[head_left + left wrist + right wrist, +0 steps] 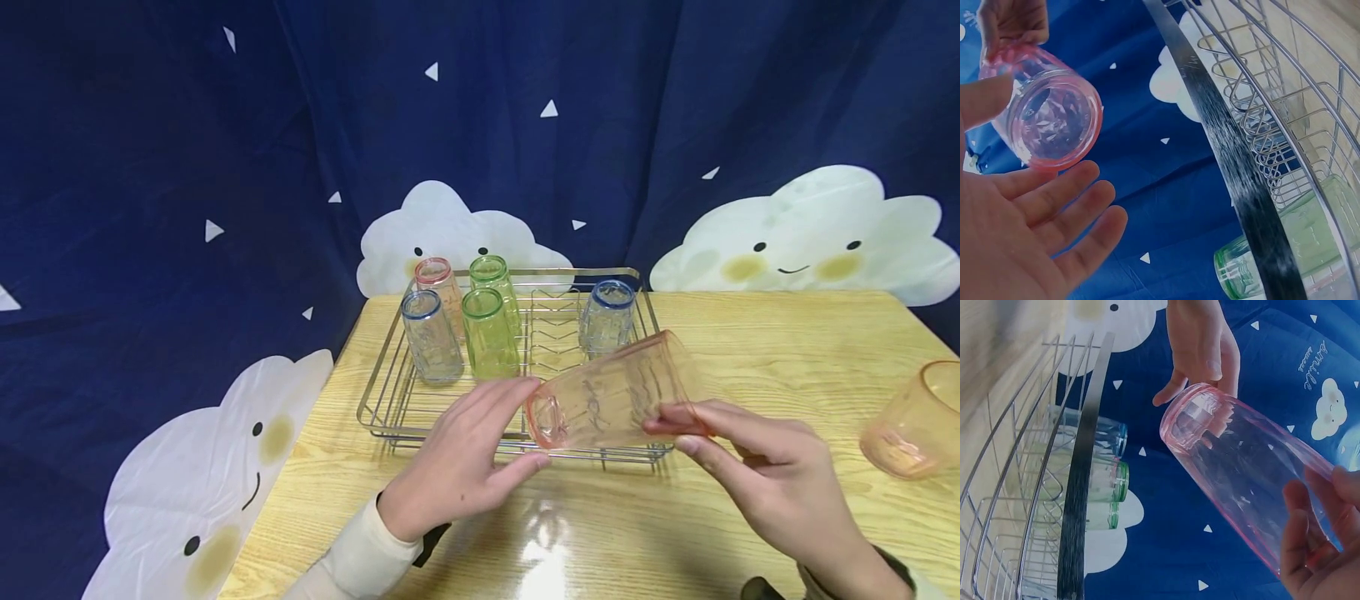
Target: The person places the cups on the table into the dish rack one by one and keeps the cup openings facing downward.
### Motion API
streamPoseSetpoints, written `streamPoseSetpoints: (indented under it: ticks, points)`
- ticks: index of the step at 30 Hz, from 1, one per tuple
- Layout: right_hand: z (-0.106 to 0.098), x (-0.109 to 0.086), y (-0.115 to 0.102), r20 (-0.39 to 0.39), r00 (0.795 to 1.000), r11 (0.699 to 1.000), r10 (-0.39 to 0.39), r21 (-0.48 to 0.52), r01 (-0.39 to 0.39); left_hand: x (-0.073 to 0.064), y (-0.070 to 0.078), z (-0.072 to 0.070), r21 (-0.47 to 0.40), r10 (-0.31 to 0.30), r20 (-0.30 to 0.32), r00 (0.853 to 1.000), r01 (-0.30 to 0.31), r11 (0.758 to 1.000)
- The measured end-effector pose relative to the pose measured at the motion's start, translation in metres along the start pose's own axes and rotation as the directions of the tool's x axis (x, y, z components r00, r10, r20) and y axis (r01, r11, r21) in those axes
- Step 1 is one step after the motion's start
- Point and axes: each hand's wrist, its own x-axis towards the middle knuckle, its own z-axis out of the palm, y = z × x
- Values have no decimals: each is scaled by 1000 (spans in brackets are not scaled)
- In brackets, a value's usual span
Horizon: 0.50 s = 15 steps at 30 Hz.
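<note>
A clear pink glass (600, 400) is held tilted above the front of the wire dish rack, its thick base toward the left and its mouth toward the right. My right hand (772, 475) pinches the rim, thumb outside and fingers inside, as the right wrist view shows. Around the base end, my left hand (472, 450) spreads its thumb and fingers; in the left wrist view, the fingers are extended with the tips right by the base (1057, 122).
The metal rack (390, 429) bears upside-down glasses: two green (491, 333), two blue-rimmed (433, 337) and a pink-rimmed one (448, 292). An orange glass (911, 425) stands upright on the wooden table (780, 342) at right. Behind hangs a dark blue curtain (480, 125).
</note>
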Motion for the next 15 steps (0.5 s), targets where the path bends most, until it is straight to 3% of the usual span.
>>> streamPoseSetpoints:
  ticks: [7,15]
  points:
    - [5,-1,2,0,1000,998,-17,54,17,1,1,0,-10,2,8,1000,-2,1000]
    - [8,-2,2,-11,1000,999,18,49,-17,1,0,1,-12,13,-6,1000,-13,1000]
